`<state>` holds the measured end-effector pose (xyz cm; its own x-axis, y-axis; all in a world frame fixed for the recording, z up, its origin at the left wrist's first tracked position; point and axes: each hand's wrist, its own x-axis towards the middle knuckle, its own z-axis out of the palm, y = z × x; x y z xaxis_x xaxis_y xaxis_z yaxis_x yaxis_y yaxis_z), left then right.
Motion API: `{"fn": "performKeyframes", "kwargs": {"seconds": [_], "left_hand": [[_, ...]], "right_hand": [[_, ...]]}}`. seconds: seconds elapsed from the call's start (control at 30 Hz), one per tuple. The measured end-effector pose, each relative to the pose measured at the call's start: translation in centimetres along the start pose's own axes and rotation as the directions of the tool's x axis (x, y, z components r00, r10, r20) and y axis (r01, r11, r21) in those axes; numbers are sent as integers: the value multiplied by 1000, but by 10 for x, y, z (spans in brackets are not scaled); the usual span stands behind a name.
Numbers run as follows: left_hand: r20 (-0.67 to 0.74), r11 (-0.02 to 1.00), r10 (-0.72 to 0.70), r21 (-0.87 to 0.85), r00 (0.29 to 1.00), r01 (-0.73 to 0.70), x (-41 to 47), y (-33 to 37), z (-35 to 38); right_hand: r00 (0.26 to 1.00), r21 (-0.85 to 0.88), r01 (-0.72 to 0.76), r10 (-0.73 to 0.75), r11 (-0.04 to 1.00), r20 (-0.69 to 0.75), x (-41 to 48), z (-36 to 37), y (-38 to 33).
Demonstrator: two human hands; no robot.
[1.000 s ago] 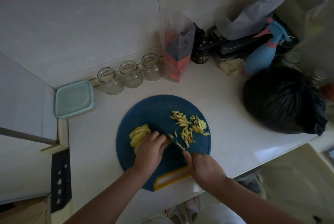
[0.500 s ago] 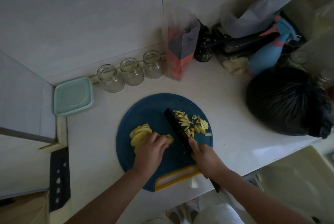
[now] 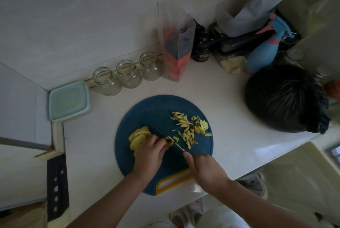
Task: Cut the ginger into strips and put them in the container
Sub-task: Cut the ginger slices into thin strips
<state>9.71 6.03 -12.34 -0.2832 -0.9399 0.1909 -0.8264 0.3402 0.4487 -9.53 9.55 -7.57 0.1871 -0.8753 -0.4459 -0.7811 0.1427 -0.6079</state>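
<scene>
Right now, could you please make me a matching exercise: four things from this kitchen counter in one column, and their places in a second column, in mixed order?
Things:
1 strips
2 slices
3 knife
4 container

Places:
A in the right hand
B left of the jars
C on the right half of the board
D on the board's left half, at the left hand

Pairs: 1-C, 2-D, 3-A, 4-B
</scene>
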Motion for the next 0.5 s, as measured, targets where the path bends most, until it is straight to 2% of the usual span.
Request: {"fn": "performKeyframes", "kwargs": {"seconds": [0.17, 0.37, 0.43, 0.5], "left_hand": [[-7, 999, 13, -40, 1000, -14, -1, -3, 1], [-32, 998, -7, -65, 999, 5, -1, -4, 3], [-39, 998, -7, -60, 999, 5, -2, -3, 3], [-36, 999, -13, -48, 999, 12, -2, -3, 3]], "right_hand": [[996, 42, -45, 41, 998, 76, 8, 3, -2], [994, 19, -93, 92, 995, 64, 25, 7, -19], [992, 73, -116, 113, 991, 50, 30, 6, -20], [986, 214, -169, 164, 962, 44, 32, 2, -17]]}}
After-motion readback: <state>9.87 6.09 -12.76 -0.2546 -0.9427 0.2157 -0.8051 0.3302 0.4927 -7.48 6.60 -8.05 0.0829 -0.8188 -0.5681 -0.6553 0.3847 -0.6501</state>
